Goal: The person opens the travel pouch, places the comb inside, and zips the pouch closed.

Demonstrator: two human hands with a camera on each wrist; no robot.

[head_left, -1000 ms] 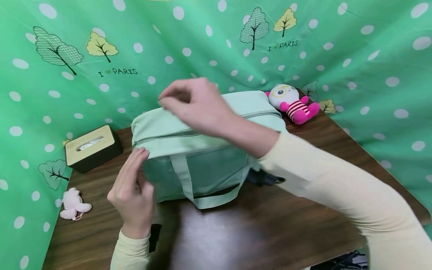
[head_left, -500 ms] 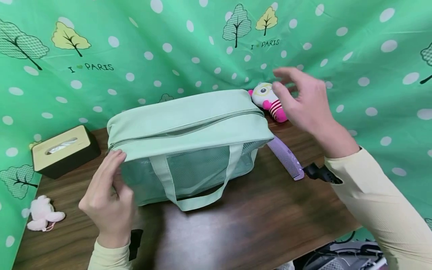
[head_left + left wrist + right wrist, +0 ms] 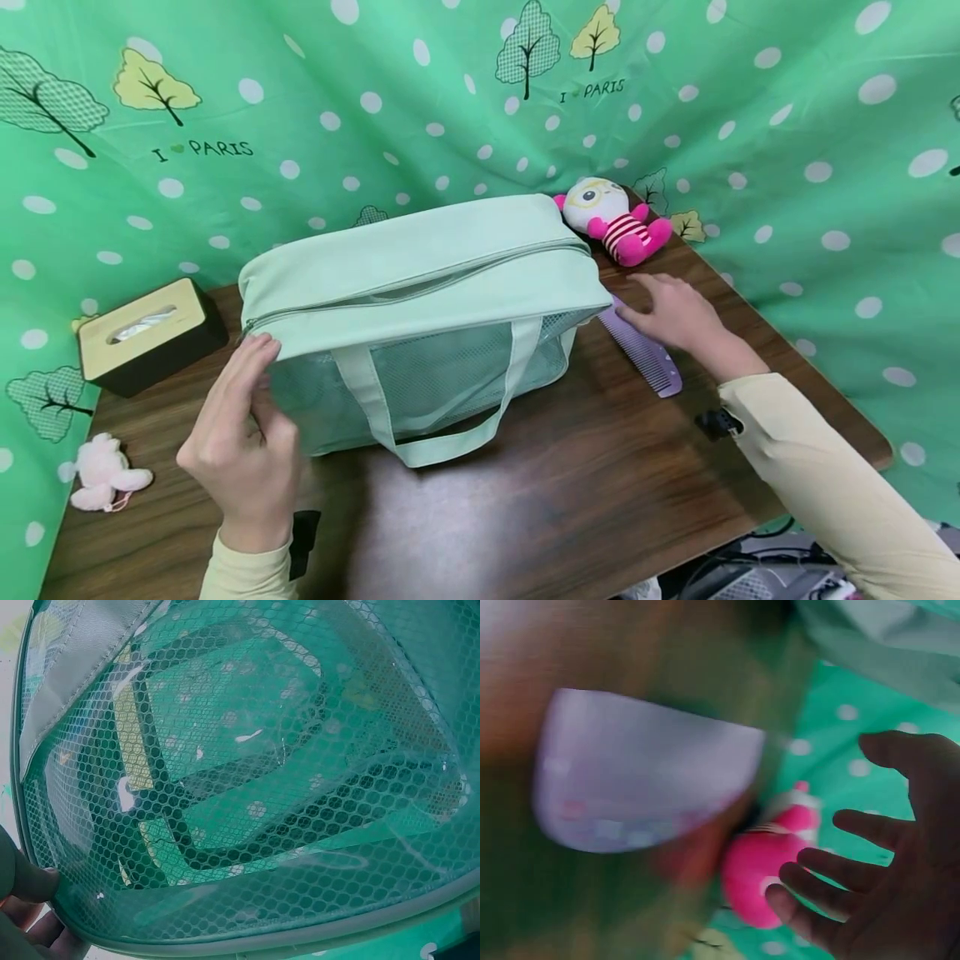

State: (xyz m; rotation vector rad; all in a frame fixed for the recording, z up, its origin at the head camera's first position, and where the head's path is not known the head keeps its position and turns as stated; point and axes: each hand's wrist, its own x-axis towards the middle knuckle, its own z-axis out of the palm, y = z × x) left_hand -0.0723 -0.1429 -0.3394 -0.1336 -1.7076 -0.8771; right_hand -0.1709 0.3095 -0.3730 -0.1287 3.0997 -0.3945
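A mint-green bag (image 3: 420,292) with mesh sides stands on the wooden table, its top zipper partly undone so a narrow slit shows. My left hand (image 3: 243,450) pinches the bag's near left corner; in the left wrist view, thumb and fingers (image 3: 34,881) meet at the piped edge of the mesh side (image 3: 247,787). Beyond the bag's right end lies a purple comb (image 3: 643,346). Over its far end hovers my right hand (image 3: 678,312), fingers spread and holding nothing. The right wrist view shows the comb (image 3: 645,772) blurred, apart from the fingers.
A pink-and-white plush doll (image 3: 618,221) leans at the back right corner, close to the bag. On the left are a tissue box (image 3: 150,333) with a wooden top and a small pink plush toy (image 3: 108,472). A polka-dot curtain (image 3: 420,108) hangs behind the table.
My right hand has swung from above the bag to the right, then lowered over the comb. The left hand stays at the bag's corner. The head view has shifted to the right.
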